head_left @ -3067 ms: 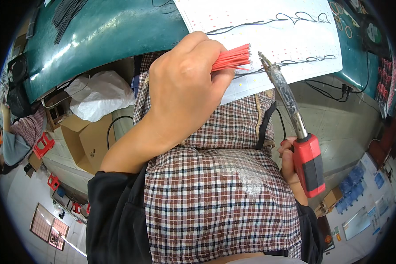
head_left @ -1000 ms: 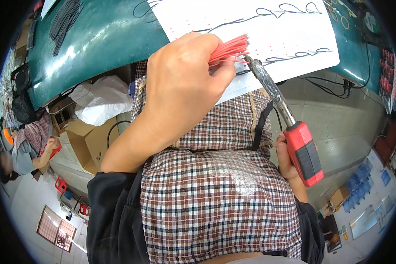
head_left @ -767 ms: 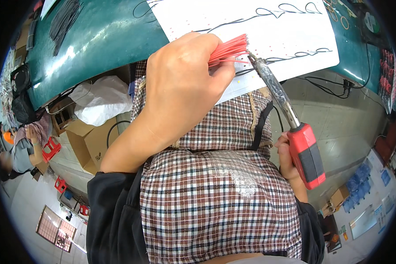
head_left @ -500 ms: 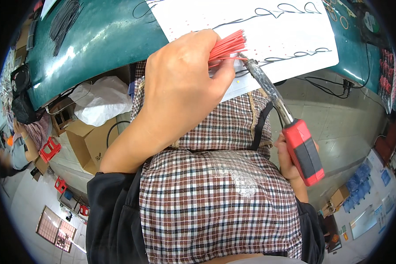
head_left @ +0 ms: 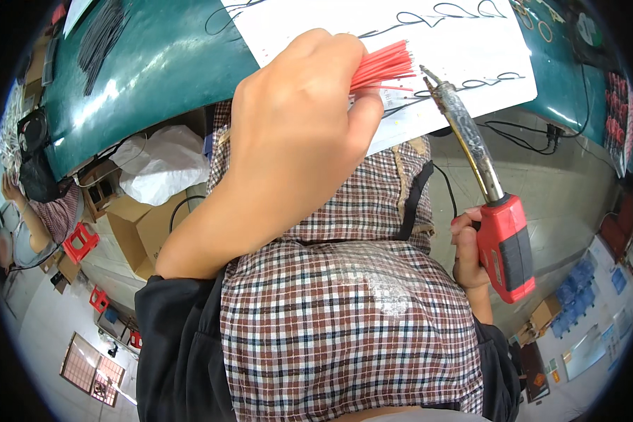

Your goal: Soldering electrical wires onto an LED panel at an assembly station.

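Observation:
My left hand point(head_left: 299, 133) is closed round a bundle of thin red wires point(head_left: 388, 65), whose ends stick out to the right between thumb and fingers. One wire lies a little apart below the rest. My right hand point(head_left: 470, 253) grips the red and black handle of a soldering gun point(head_left: 506, 246), partly hidden behind it. Its dark, forked tip points up and left, a short gap to the right of the wire ends. Beneath both lies a white board point(head_left: 464, 49) with looped black cords point(head_left: 429, 20) across it.
The green table point(head_left: 176, 49) carries a bundle of dark strips point(head_left: 102, 42) at the far left. Below its edge are a white plastic bag point(head_left: 162, 165) and an open cardboard box point(head_left: 137, 228). Black cables point(head_left: 520, 137) hang at the right. Another person's arm point(head_left: 32, 218) shows at far left.
The soldering gun has moved right, so its tip is now apart from the red wires it was close against. My left hand has shifted slightly up and right with the bundle.

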Tool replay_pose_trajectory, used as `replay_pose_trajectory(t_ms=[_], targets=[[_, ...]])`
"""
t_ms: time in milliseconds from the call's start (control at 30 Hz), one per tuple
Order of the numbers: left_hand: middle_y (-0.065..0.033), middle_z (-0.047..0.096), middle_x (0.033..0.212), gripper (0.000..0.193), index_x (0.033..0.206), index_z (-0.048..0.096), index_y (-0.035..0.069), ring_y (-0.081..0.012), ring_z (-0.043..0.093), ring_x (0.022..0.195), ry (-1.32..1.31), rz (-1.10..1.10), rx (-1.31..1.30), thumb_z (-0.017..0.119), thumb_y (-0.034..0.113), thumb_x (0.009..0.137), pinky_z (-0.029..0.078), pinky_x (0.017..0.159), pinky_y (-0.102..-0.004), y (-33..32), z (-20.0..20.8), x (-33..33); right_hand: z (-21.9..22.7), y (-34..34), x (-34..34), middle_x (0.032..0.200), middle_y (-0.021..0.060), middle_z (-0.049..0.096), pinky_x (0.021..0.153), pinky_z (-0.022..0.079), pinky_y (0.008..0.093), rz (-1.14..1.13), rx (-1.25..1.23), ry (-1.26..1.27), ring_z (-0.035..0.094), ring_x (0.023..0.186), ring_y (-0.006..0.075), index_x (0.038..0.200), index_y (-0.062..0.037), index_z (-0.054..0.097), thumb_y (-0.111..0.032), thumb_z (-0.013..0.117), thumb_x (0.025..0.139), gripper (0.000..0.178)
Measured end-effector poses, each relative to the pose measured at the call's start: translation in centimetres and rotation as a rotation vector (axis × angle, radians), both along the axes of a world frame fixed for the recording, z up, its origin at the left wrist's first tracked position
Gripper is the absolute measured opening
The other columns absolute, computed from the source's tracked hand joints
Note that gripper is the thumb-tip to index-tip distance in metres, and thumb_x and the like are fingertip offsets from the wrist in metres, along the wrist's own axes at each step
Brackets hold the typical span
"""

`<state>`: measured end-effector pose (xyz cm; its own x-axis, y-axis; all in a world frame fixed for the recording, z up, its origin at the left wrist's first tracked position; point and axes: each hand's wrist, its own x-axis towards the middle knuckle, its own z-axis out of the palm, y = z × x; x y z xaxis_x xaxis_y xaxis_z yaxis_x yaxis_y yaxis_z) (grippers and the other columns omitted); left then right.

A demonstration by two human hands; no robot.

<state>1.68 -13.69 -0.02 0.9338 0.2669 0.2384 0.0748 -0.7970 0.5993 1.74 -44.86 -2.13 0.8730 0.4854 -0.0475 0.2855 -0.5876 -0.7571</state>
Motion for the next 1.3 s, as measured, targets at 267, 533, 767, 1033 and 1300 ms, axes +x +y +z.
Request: replay_pose_trajectory(t_ms=[267,533,767,1033,1300], targets=[[-0.0098,0.06,0.077,0.017,0.083,0.065,0.004,-0.0313,0.064,0.067,-0.02,-0.031,0.042,0.077,0.014,0.077,0.051,0.058,-0.0412,-0.2,-1.2,0.5,-1.7,0.4,-0.6,0.087,0.0156,0.068,0.061,0.056,0.034,0.071,0.061,-0.104,0.068,0.067,0.0302,0.095,0.0031,0.069,-0.003,0.078,0.075,0.023],[-0.0099,0.063,0.077,0.017,0.086,0.07,0.003,-0.0283,0.062,0.064,-0.022,0.002,0.029,0.081,0.015,0.081,0.048,0.057,-0.0365,-0.3,-1.1,0.6,-1.5,0.8,-0.2,0.082,0.0144,0.065,0.059,0.054,0.0338,0.103,0.067,-0.137,0.066,0.066,0.0291,0.094,0.0028,0.068,0.0,0.076,0.074,0.022],[-0.0097,0.064,0.078,0.018,0.085,0.069,0.003,-0.0291,0.063,0.064,-0.009,-0.005,0.052,0.081,0.015,0.08,0.049,0.058,-0.0371,-0.2,-1.0,0.6,-1.1,1.5,0.3,0.079,0.0135,0.063,0.057,0.053,0.0328,0.085,0.1,-0.073,0.065,0.063,0.0278,0.089,0.0032,0.066,0.002,0.076,0.073,0.019],[-0.0095,0.064,0.079,0.019,0.083,0.068,0.003,-0.0293,0.064,0.065,-0.018,-0.013,0.058,0.082,0.016,0.079,0.049,0.058,-0.0368,-0.2,-1.1,0.7,-0.2,0.3,-0.4,0.081,0.0147,0.065,0.059,0.053,0.0342,0.084,-0.039,-0.051,0.067,0.066,0.03,0.09,0.0008,0.067,-0.001,0.076,0.075,0.017],[-0.0055,0.064,0.074,0.017,0.088,0.071,0.003,-0.0194,0.059,0.059,-0.026,-0.027,0.067,0.083,0.012,0.079,0.044,0.054,-0.0306,0.5,-0.2,0.1,0.5,0.2,0.0,0.082,0.0128,0.066,0.062,0.053,0.0356,-0.034,0.088,0.039,0.066,0.066,0.0274,0.093,-0.0032,0.066,-0.01,0.07,0.087,0.01]])
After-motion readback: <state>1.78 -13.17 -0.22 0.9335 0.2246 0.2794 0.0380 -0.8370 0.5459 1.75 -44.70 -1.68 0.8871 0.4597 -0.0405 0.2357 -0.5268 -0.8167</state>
